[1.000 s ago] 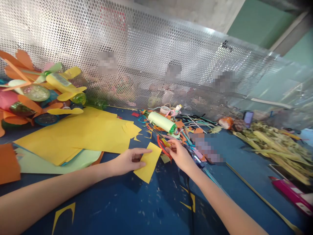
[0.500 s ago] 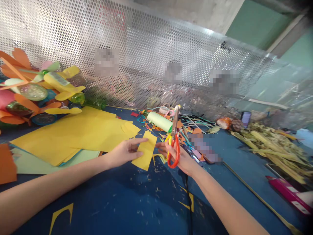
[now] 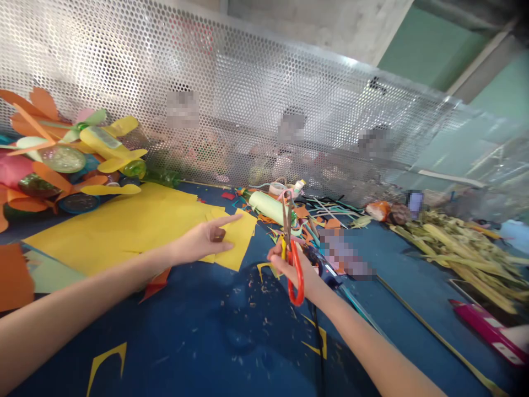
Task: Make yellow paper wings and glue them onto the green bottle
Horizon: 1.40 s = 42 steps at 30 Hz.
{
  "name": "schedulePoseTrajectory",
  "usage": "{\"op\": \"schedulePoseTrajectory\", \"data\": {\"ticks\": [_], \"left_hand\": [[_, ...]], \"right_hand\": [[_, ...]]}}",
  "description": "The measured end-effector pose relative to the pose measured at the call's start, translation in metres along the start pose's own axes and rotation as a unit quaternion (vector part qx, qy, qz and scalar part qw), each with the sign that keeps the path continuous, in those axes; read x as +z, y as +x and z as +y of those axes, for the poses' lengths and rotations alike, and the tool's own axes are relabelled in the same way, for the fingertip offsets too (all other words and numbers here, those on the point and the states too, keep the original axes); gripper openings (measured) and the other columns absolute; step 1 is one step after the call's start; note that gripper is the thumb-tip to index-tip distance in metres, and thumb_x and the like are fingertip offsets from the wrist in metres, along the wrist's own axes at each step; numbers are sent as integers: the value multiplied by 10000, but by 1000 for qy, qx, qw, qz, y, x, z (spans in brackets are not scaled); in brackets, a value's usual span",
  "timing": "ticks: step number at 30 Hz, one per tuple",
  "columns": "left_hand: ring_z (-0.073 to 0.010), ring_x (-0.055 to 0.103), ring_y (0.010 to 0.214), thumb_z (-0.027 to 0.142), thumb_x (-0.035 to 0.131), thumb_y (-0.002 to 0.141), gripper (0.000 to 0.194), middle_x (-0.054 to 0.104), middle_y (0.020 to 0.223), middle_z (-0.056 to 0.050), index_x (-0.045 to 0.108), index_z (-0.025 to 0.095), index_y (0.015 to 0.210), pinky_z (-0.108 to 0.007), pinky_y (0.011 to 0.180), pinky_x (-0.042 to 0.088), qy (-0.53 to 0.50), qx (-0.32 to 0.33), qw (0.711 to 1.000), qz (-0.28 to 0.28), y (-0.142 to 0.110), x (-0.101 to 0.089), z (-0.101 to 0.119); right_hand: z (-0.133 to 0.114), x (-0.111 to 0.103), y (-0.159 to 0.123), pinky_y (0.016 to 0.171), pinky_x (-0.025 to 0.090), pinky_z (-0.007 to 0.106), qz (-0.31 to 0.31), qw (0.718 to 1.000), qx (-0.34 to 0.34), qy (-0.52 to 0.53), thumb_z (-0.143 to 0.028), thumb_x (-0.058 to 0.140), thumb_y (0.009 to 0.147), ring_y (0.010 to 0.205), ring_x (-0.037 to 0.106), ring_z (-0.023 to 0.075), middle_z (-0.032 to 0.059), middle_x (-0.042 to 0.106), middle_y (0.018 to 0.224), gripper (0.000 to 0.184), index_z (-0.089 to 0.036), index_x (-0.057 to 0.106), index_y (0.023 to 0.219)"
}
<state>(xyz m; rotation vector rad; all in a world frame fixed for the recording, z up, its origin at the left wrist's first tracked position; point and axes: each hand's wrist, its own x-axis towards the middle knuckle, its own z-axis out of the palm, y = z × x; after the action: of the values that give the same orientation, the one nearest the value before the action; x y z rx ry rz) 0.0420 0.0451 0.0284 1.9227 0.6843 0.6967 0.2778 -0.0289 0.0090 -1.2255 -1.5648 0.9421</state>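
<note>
My left hand (image 3: 203,241) has its index finger and thumb on a small yellow paper piece (image 3: 238,243), its other fingers curled. That piece overlaps the right end of the larger yellow paper sheets (image 3: 124,226). My right hand (image 3: 303,273) grips scissors (image 3: 296,275) with red and yellow handles. Their blades point up, slightly apart, clear of the paper. Behind the blades lies a green bottle (image 3: 266,205) wrapped in pale paper. A curved yellow paper scrap (image 3: 266,270) lies between my hands.
Paper-and-bottle flowers (image 3: 82,160) are heaped at the left. Paper scraps (image 3: 330,223) surround the bottle. Dry husks (image 3: 467,242) and a magenta box (image 3: 487,331) are at the right. A perforated metal panel (image 3: 248,94) stands behind, with people beyond it. A black cable (image 3: 322,353) crosses the front.
My left hand has shifted slightly left and up with the small yellow piece, onto the sheets' edge. My right hand has drawn away from it, and the scissors have come lower.
</note>
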Motion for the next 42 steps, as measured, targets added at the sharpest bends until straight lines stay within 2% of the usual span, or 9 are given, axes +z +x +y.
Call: {"op": "schedulePoseTrajectory", "data": {"ticks": [4,7,10,13,17,23,29,39,42], "left_hand": [[-78,286,516,234,557,761,593,314,584,75,362,240,1321,-205,501,311,-4,-13,1000,-1,-6,22,5],[-86,370,585,248,574,745,471,393,658,48,511,245,1211,-220,575,373,31,-2,999,44,-9,34,5],[-103,440,656,268,585,738,420,493,746,17,564,243,1157,-240,649,418,45,1,998,51,-11,41,2],[-110,463,646,324,593,736,381,543,758,0,602,215,1102,-243,640,431,36,-15,997,60,-12,45,0],[-100,446,596,358,596,737,286,531,689,9,657,199,967,-216,567,390,44,-35,997,55,-14,47,7],[-94,359,552,411,614,715,273,422,597,23,658,150,651,-222,514,299,49,-21,995,90,-13,45,13],[-90,303,527,440,579,733,315,387,541,41,611,145,624,-227,492,234,-70,-91,993,17,-12,46,11],[-80,244,522,446,562,746,358,293,555,47,539,137,568,-225,460,195,-30,-85,994,-62,-18,54,7],[-82,320,540,424,550,760,304,375,588,39,585,139,662,-205,471,255,-30,-86,994,-64,-20,54,12]], "right_hand": [[-1,8,-8,628,465,297,39,996,-50,-56,-328,605,739,650,499,129,29,513,890,255,-233,401,858],[-5,11,-13,669,444,300,85,982,-111,-124,-255,573,764,685,488,140,18,492,852,202,-228,426,900],[-10,13,-16,725,444,311,68,980,-134,-133,-217,539,782,746,520,154,28,531,877,157,-221,440,904],[-12,15,-17,770,448,322,15,981,-127,-143,-202,574,751,812,558,179,34,567,881,172,-216,483,896],[-13,18,-17,715,464,311,25,982,-104,-153,-206,596,726,723,568,174,20,565,793,134,-208,508,827],[-16,19,-17,668,465,284,26,997,-43,-62,-233,576,740,675,550,151,0,539,736,124,-200,474,803],[-13,18,-14,688,458,297,12,1000,2,-2,-299,573,755,727,556,165,3,538,745,139,-204,481,795],[-8,24,-17,713,464,309,-18,999,32,37,-309,589,756,772,574,173,12,571,794,142,-205,519,824],[-6,25,-16,722,464,306,-11,998,28,47,-294,593,750,772,574,169,7,565,791,134,-208,511,811]]}}
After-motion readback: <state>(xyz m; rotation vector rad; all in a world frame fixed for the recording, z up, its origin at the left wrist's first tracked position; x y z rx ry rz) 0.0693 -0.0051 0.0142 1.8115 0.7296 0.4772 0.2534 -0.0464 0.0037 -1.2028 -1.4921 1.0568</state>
